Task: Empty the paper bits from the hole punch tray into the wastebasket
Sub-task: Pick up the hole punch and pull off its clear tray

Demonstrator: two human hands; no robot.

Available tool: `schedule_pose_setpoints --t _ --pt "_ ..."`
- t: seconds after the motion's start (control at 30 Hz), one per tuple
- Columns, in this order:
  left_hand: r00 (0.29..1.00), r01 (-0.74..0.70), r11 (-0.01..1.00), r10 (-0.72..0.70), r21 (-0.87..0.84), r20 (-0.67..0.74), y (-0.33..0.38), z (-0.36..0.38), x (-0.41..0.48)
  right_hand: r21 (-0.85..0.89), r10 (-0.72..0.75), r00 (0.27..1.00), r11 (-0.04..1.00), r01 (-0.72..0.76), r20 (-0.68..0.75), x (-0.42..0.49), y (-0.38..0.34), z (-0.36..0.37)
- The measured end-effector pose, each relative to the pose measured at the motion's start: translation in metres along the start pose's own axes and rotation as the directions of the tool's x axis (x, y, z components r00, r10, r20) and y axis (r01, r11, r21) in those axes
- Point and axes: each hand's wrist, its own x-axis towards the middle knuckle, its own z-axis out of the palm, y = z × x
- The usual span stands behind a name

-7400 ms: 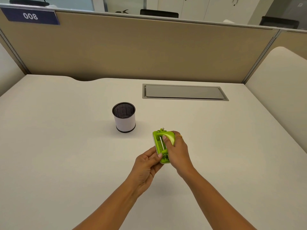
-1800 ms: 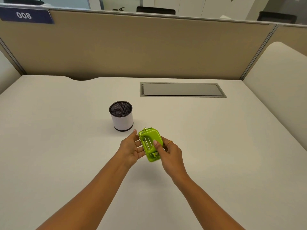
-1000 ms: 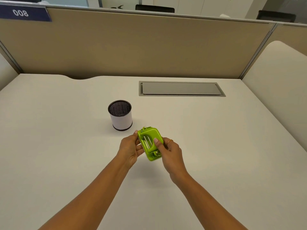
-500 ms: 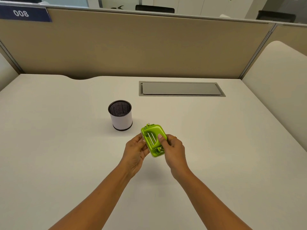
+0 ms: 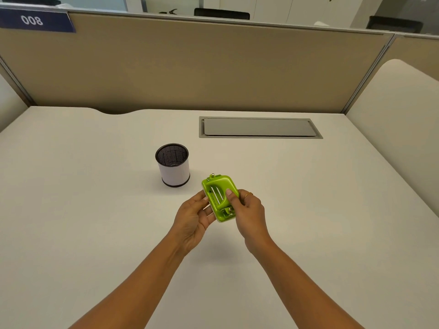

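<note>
A small bright green hole punch (image 5: 219, 195) is held above the desk between both hands, its top side toward me. My left hand (image 5: 192, 217) grips its left edge with fingertips and thumb. My right hand (image 5: 247, 212) holds its right side, thumb pressed on the top. The tray under the punch is hidden. A little wastebasket (image 5: 173, 165), black mesh inside with a white wall, stands upright on the desk just left of and beyond the punch, apart from both hands.
The white desk (image 5: 95, 222) is bounded by a beige partition (image 5: 213, 67) at the back and a curved side panel (image 5: 403, 127) on the right. A grey cable hatch (image 5: 259, 127) lies flush in the desk behind the punch.
Both hands and the punch have shifted slightly right and away from the wastebasket over the last second. The grip on the punch is the same.
</note>
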Motion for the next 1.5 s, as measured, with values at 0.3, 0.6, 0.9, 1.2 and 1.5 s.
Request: schedule_pose_setpoints --t 0.3,0.6,0.9,1.2,1.5 --pt "0.999 -0.038 0.999 0.039 -0.029 0.036 -0.0033 0.0010 -0.0013 0.000 -0.003 1.000 1.000 0.003 -0.003 0.0011 -0.0028 -0.0007" --pt "0.999 -0.043 0.995 0.045 -0.095 0.024 -0.0063 0.0020 -0.0003 0.008 0.019 1.000 1.000 -0.019 -0.001 0.0018 -0.0043 -0.0013" --pt "0.998 -0.064 0.995 0.064 -0.081 -0.005 -0.0070 0.0032 0.0013 0.068 0.075 0.997 0.995 -0.076 0.015 0.0034 -0.0068 -0.0028" --pt "0.990 -0.110 0.993 0.113 0.046 -0.089 -0.0085 0.0031 0.0031 0.043 0.069 0.997 0.997 -0.071 0.036 0.0031 -0.0062 -0.0034" --pt "0.982 -0.035 0.999 0.041 0.040 -0.182 -0.0040 0.0014 0.0030 -0.021 0.062 0.989 0.998 -0.060 0.134 0.0006 -0.0045 -0.0083"
